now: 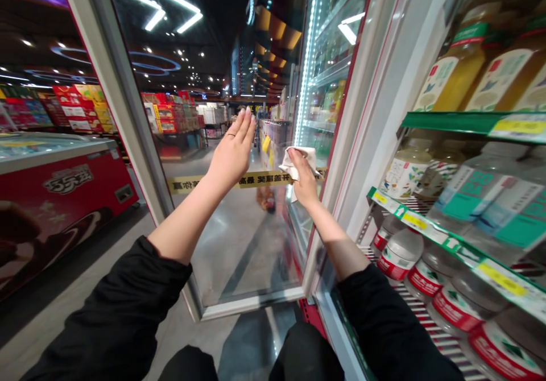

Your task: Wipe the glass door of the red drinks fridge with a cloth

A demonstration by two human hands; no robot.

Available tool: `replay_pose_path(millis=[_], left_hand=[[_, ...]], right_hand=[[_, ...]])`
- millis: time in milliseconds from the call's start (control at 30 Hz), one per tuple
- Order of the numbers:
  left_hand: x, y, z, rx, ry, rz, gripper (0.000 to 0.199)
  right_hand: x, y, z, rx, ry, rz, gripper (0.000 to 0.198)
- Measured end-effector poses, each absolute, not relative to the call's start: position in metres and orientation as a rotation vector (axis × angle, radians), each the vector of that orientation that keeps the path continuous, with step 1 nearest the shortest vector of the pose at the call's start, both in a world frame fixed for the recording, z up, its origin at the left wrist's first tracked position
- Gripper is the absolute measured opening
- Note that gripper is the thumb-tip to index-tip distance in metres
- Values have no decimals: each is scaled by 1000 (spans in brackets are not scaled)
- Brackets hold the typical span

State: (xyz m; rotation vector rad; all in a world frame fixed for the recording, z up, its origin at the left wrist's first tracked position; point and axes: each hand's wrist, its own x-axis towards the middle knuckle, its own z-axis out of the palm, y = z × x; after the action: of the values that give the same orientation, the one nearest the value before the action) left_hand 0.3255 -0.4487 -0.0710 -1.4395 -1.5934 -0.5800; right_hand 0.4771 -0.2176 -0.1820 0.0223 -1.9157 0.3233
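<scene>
1. We are holding a white cloth [313, 154] with our right hand [305, 182], its fingers lying close together over the folds, against the right part of the glass door [230, 244], just above the yellow tape strip [256, 180]
2. We are raising our left hand [234, 150] flat towards the pane, fingers straight, close together and holding nothing; whether they are touching the glass, we are not managing to tell
3. We are judging the cloth work to be under way rather than finished, the cloth being at the glass; which areas are done and which are remaining, the pane is not showing
4. On the tape we are seeing reversed Chinese characters, apparently including 开盖赢奖
5. On the red chest freezer [111, 176] we are reading what is looking like 巧乐兹
6. To our right, teal-labelled bottles [464, 199] are seemingly reading "SODA"; red-labelled water bottles [456, 310] below are carrying white characters, seemingly Nongfu Spring; the yellow price tags [503, 278] are staying too small for us
</scene>
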Motion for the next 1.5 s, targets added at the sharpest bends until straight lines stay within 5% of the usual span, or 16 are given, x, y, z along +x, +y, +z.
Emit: replay_pose_path(millis=[467,767,1500], left_hand=[[322,-469,-58,-1512,-1600,-391,76],[300,-563,-79,-1570,-1469,-149,76],[254,-624,-118,-1477,-1585,-239,63]], right_hand=[[454,-263,-161,97,-2019,262,98],[433,-281,-148,36,-1952,316,112],[439,-319,-139,213,-2086,216,97]])
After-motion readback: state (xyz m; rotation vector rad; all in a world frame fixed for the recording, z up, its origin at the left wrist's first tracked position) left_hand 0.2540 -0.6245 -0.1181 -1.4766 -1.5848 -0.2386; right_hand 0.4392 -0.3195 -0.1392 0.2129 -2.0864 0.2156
